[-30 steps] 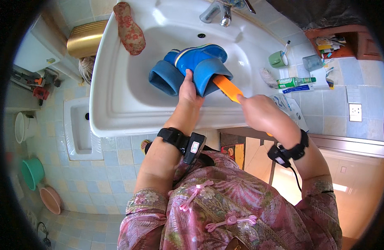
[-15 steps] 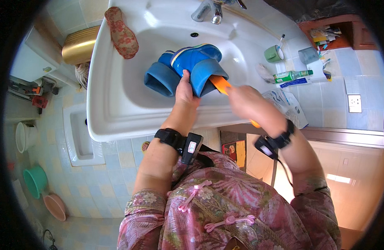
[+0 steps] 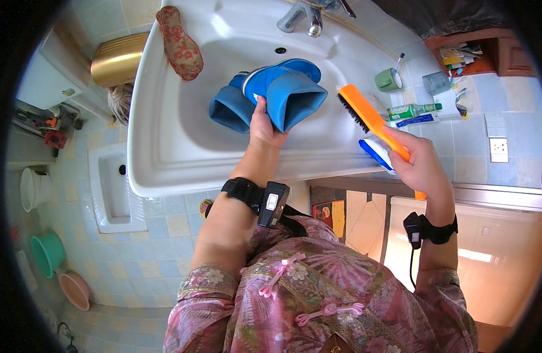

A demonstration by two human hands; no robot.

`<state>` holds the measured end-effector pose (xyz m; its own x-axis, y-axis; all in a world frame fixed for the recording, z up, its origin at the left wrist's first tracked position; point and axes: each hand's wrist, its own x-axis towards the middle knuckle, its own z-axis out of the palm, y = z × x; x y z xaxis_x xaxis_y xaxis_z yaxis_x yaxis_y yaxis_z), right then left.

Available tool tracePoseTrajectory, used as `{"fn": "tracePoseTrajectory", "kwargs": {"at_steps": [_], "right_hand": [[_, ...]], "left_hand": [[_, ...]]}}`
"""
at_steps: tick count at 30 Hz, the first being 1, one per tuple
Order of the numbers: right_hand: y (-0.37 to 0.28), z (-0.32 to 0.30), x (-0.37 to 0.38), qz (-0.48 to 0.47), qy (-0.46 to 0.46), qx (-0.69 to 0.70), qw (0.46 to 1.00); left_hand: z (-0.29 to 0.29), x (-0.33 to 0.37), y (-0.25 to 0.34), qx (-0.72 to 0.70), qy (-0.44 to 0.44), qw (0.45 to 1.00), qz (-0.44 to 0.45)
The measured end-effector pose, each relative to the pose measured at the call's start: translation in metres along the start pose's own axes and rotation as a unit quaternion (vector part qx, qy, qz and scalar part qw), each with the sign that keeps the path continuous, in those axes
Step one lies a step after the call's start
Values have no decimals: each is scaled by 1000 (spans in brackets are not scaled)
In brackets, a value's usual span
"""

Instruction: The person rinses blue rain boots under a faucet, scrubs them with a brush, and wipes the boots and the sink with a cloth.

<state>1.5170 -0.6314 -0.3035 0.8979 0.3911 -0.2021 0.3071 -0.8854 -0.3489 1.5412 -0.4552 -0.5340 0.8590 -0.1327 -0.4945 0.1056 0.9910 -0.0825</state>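
Reaching left hand (image 3: 265, 120) gripping blue boot (image 3: 283, 91), right hand (image 3: 421, 165) raising orange brush (image 3: 371, 117)

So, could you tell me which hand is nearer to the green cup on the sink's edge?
Right. The right hand holds the orange brush just below the green cup; the left hand grips the blue shoe.

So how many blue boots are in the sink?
2. One blue boot is held up by the left hand in the middle of the sink. The other boot lies just left of it, partly hidden behind the first.
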Motion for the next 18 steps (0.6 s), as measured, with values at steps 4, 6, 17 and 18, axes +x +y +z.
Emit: {"fn": "tracePoseTrajectory", "kwargs": {"at_steps": [4, 6, 17, 18], "right_hand": [[-2, -6, 2, 81, -61, -49, 994], [8, -1, 1, 97, -46, 5, 994], [-9, 27, 17, -60, -118, -98, 986], [-9, 38, 26, -73, -103, -138, 982]], "left_hand": [[6, -8, 9, 10, 34, 999, 9], [3, -7, 10, 9, 28, 1000, 11], [-2, -7, 8, 3, 43, 999, 16], [-6, -3, 8, 0, 27, 1000, 14]]}}
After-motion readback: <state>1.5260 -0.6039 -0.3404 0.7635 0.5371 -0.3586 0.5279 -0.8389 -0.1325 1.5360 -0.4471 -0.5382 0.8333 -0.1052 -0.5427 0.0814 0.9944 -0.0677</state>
